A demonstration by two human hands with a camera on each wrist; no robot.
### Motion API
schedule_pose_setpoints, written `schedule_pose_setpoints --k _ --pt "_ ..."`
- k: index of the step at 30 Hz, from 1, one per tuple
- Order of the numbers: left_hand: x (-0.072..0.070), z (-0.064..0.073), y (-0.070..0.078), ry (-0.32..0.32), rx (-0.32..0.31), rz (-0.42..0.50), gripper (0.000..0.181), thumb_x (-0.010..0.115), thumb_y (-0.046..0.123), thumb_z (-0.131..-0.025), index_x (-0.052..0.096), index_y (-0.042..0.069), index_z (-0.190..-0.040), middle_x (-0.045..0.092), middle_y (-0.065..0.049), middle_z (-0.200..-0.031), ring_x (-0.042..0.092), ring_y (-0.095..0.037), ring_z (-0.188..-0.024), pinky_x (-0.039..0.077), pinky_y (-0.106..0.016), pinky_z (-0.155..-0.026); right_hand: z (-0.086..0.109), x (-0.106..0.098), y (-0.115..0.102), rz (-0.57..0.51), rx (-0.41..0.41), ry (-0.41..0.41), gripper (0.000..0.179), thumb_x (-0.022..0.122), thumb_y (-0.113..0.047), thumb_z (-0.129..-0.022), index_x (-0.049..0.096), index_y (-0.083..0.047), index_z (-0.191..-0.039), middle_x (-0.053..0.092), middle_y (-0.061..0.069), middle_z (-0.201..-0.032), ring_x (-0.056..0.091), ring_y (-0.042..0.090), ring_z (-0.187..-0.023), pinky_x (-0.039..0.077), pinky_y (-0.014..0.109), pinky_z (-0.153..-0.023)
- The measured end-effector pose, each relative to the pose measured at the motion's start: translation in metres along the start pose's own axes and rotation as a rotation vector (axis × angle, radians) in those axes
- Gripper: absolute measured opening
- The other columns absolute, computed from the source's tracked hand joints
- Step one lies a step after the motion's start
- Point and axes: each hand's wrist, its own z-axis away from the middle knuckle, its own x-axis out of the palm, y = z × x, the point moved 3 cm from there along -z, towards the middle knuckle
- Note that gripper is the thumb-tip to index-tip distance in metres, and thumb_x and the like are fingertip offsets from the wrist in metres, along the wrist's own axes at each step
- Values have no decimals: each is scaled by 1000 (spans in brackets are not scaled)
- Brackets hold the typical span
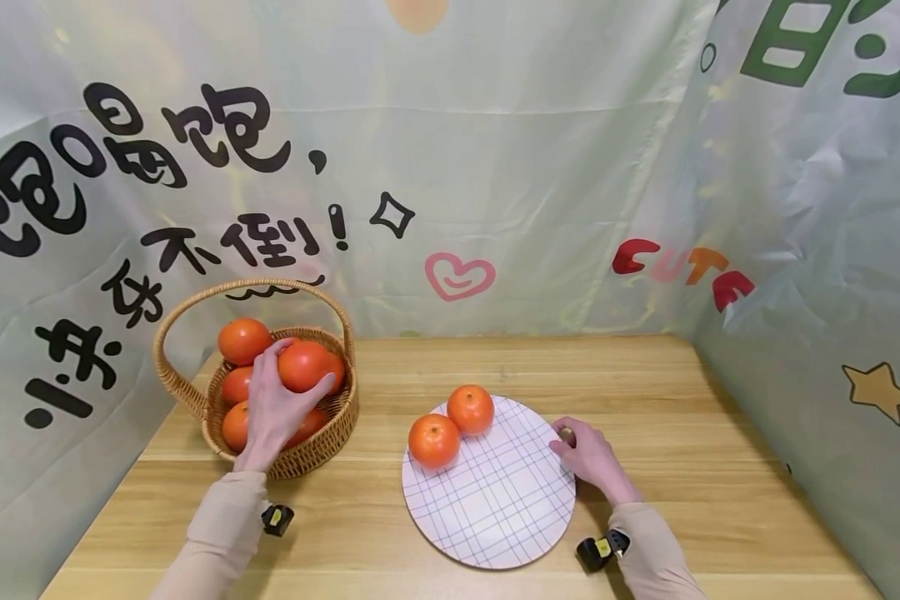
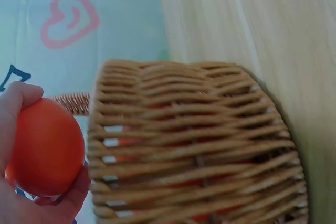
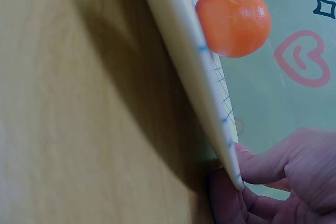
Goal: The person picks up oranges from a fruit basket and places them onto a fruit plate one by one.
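My left hand [image 1: 279,410] grips a round, smooth orange-red fruit [image 1: 303,367] over the wicker basket [image 1: 322,454]. More such fruits [image 1: 244,341] lie in the basket, partly hidden by the hand. In the left wrist view the held fruit [image 2: 48,148] sits between thumb and fingers, beside the woven basket wall [image 2: 194,129]. A round white plate [image 1: 502,500] with blue grid lines carries two orange fruits [image 1: 433,442] near its back left rim. With thumb above and fingers below, my right hand [image 3: 294,177] pinches the plate's right rim [image 3: 231,156].
The basket's tall arched handle [image 1: 251,285] rises above the fruits. Under everything is a light wooden table [image 1: 645,375]. Printed cloth [image 1: 540,167] hangs behind it and at both sides. A small black device [image 1: 602,550] is strapped at each wrist.
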Motion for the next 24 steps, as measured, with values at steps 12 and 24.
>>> schedule_pose_setpoints --k 12,24 --pt "6 4 22 -43 130 39 74 86 23 -73 51 8 -136 53 -20 -130 54 -39 -114 46 -57 -95 0 0 1 -3 1 -4 25 61 -10 -97 62 0 -120 60 12 -88 53 21 -76 40 29 -65" --pt "11 15 41 -183 203 62 71 83 24 -77 50 15 -139 61 -12 -130 62 -31 -108 51 -50 -94 0 0 1 -1 -9 8 23 62 -9 -96 63 -1 -117 59 10 -84 52 21 -73 39 29 -64"
